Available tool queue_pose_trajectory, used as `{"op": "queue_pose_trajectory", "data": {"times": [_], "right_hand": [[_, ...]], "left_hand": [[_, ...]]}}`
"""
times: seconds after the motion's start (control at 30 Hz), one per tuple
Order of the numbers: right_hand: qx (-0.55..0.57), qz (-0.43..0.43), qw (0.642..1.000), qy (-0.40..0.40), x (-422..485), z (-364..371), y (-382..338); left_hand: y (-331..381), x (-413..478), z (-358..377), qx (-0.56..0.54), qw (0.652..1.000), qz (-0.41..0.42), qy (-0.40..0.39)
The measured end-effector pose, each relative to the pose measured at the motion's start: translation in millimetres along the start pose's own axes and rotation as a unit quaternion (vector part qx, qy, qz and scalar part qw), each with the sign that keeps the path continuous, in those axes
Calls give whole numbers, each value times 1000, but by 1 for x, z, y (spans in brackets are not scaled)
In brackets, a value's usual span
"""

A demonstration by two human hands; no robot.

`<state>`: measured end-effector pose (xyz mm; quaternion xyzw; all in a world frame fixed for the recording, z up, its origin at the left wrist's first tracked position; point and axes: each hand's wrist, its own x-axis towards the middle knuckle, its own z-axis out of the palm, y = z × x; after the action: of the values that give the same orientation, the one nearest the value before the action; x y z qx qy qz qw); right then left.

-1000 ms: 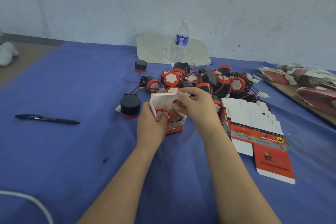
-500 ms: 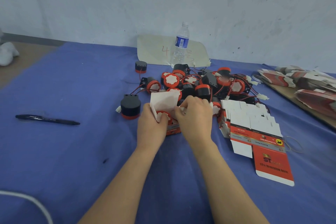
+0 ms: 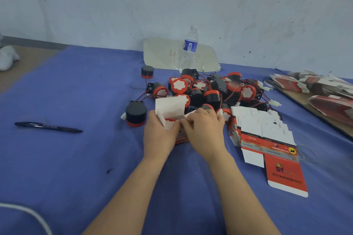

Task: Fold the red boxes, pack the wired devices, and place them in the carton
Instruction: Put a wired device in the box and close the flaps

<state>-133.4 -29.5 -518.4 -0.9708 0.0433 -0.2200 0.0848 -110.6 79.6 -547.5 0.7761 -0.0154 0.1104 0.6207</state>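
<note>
A small red box (image 3: 180, 138) stands on the blue cloth between my hands, its white lid flap (image 3: 170, 108) up. A wired device with a red rim and white face (image 3: 170, 123) sits inside it. My left hand (image 3: 159, 136) grips the box's left side, thumb at the opening. My right hand (image 3: 205, 131) covers the right side, fingers curled onto a white side flap over the opening. Behind lies a pile of black and red wired devices (image 3: 212, 89). A fanned stack of flat red and white boxes (image 3: 267, 139) lies to the right.
One black device (image 3: 136, 113) stands just left of the box, another (image 3: 147, 71) farther back. A pen (image 3: 47, 127) lies at the left. A water bottle (image 3: 188, 49) stands by the wall on a paper sheet. More flat boxes (image 3: 321, 89) are stacked on a board at the right.
My right hand has come down from above the box onto its right side, folding the side flap inward. The left hand has stayed on the box.
</note>
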Motion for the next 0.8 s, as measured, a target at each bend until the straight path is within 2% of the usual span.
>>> {"op": "queue_pose_trajectory", "data": {"times": [0.1, 0.23, 0.47, 0.7, 0.8], "right_hand": [[7, -7, 999, -37, -3, -6, 0], [28, 43, 995, -81, 8, -13, -7], [-42, 95, 984, -145, 28, -11, -22], [8, 196, 975, -104, 31, -10, -11], [28, 202, 973, -105, 29, -6, -7]], "left_hand": [[1, 1, 1, 7, 1000, -2, 9], [-1, 1, 3, 0, 1000, 5, 9], [-1, 1, 2, -8, 1000, 4, 0], [-1, 1, 0, 4, 1000, 9, -11], [-1, -1, 0, 16, 1000, 21, -12]]}}
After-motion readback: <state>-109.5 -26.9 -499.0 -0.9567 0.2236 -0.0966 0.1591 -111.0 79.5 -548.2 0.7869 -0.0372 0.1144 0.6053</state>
